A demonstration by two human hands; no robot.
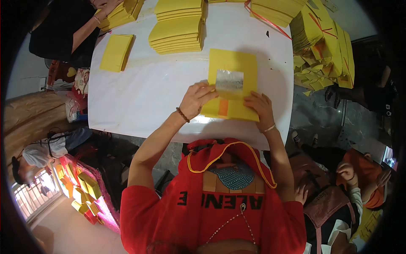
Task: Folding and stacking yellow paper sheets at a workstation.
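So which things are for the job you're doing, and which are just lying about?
For the job, it seems:
yellow paper, under left hand and right hand
silver patch
orange strip
yellow stacks

Probably just lying about:
black scrap
plastic bag

Moderately bright over the white, smooth-covered rectangular bench (127,97), shaded softly just right of the flat yellow paper sheet (233,59). Glinting on the shiny silver square patch (229,80) and near the bench's close edge. Blown out at lower left, around the pale barred window (36,192). Dimmer across the dark grey tiled floor (315,112). Bowed toward the rim, blackened in the corners, soft in distant detail.
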